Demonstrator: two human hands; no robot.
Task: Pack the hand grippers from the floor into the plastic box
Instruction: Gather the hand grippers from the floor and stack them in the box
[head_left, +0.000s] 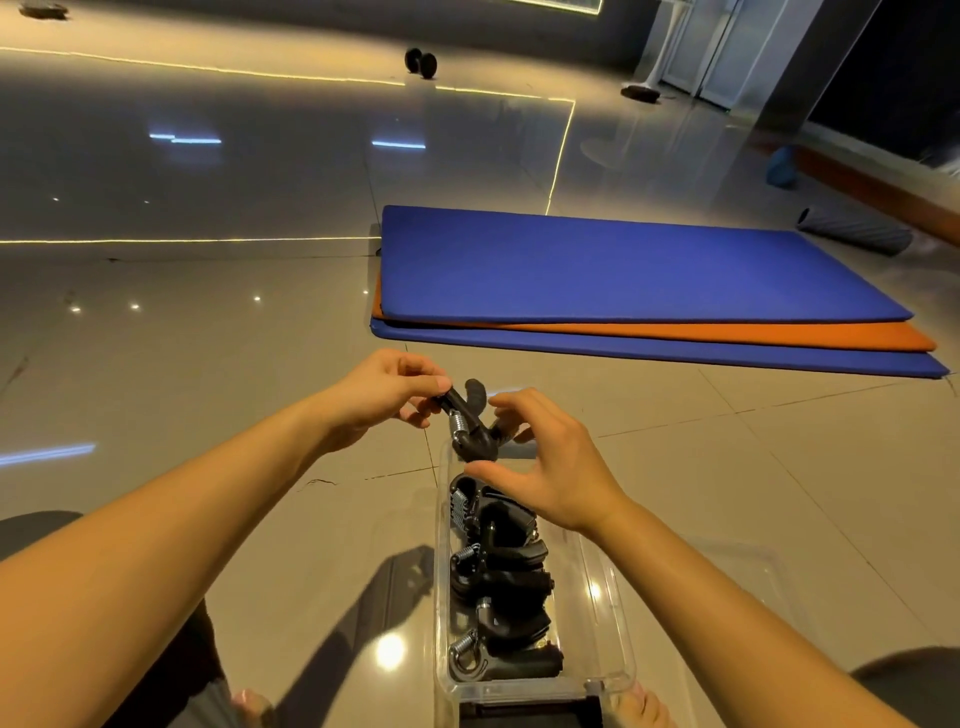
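In the head view, the left hand (384, 395) pinches the tip of one handle of a black hand gripper (470, 423) between thumb and fingers and holds it up off the floor (208, 338). The right hand (545, 467) sits just beside it with its fingers loosely spread and curved and its thumb stretched out under the gripper's spring end. Its fingertips reach the other handle, but I cannot tell whether they grip it or only touch it. The held gripper hangs between the two hands, over the far end of the clear plastic box (621, 623).

The box lies lengthwise on the floor, running from under the right hand back toward the person, and ends between two bare feet. Inside it, nearer the person than the hands, several more black grippers (498, 571) with metal springs lie packed in a row.

Beyond the hands and off to the right lies a stack of blue and orange mats (623, 270). Past the mats, farther right, lies a grey foam roller (852, 236). Far beyond the hands a dark dumbbell (421, 62) rests on the glossy tiles.
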